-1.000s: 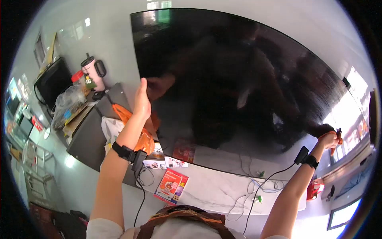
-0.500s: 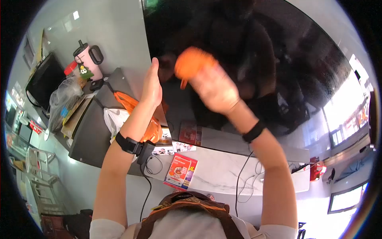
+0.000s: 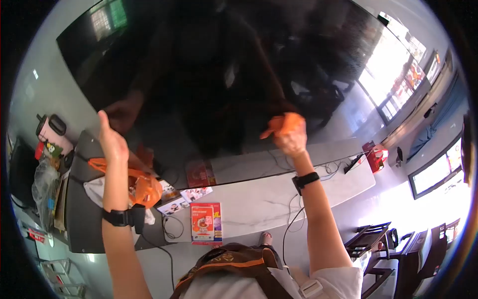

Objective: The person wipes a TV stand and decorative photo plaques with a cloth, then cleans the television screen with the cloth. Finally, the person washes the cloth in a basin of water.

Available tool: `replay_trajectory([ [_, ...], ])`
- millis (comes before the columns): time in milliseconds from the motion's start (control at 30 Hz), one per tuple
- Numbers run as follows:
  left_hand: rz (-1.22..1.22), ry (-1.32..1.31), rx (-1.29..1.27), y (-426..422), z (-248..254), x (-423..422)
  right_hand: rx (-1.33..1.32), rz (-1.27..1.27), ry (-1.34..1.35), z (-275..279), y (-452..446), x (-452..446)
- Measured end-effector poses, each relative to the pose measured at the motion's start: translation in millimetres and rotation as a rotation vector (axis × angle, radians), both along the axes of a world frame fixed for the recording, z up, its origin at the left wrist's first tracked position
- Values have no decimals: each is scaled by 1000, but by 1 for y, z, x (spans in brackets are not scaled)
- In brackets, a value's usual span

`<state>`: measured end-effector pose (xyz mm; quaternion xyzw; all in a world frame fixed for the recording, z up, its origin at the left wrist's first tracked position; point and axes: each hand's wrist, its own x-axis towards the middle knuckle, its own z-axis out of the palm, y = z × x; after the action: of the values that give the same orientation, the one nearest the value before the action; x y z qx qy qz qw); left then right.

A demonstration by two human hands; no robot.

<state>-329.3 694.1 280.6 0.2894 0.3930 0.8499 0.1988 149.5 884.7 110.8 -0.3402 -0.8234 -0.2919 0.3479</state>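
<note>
A large glossy black screen fills the upper middle of the view and mirrors the person and a window. My right hand is closed around an orange cloth, which lies against the lower part of the screen. Near the screen's left edge my left hand is raised, thumb up and fingers extended, with nothing in it. Whether its fingertips touch the screen edge cannot be made out. Both wrists wear black straps.
Below the screen, a white marble-patterned top bears a red booklet, photo cards and cables. An orange bag, a pink tumbler and a plastic bag are at left. Dark wooden chairs stand at lower right.
The view has swung right. My right hand went from the screen's right edge inward across it, then back right and lower, still holding the orange cloth. My left hand remains by the left edge.
</note>
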Motion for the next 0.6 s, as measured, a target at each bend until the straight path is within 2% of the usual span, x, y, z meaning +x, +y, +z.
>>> replay_trajectory([
  [67, 115, -3, -25, 1, -1, -1, 128, -298, 222, 79, -19, 51],
  [133, 24, -20, -23, -3, 4, 2, -467, 439, 1620, 55, 18, 116],
  [200, 46, -26, -28, -6, 11, 14, 137, -438, 916, 0, 84, 216],
  [267, 63, -17, -54, -6, 12, 16, 132, -442, 1072, 0, 113, 281],
  [300, 78, -10, -56, -6, 12, 14, 35, -455, 1193, -14, 131, 315],
  [333, 90, -8, -64, -5, 12, 13, -66, -474, 1307, -32, 150, 352],
  [400, 96, 4, -89, -4, 13, 15, -207, -728, 1393, -105, 206, 420],
  [433, 105, 5, -94, -5, 13, 15, -353, -995, 1079, -130, 226, 437],
  [533, 72, 26, -130, -5, 10, 8, -494, -1170, 917, -99, 170, 330],
  [600, 49, 34, -141, -7, 8, 7, -662, -1291, 546, -63, 108, 217],
])
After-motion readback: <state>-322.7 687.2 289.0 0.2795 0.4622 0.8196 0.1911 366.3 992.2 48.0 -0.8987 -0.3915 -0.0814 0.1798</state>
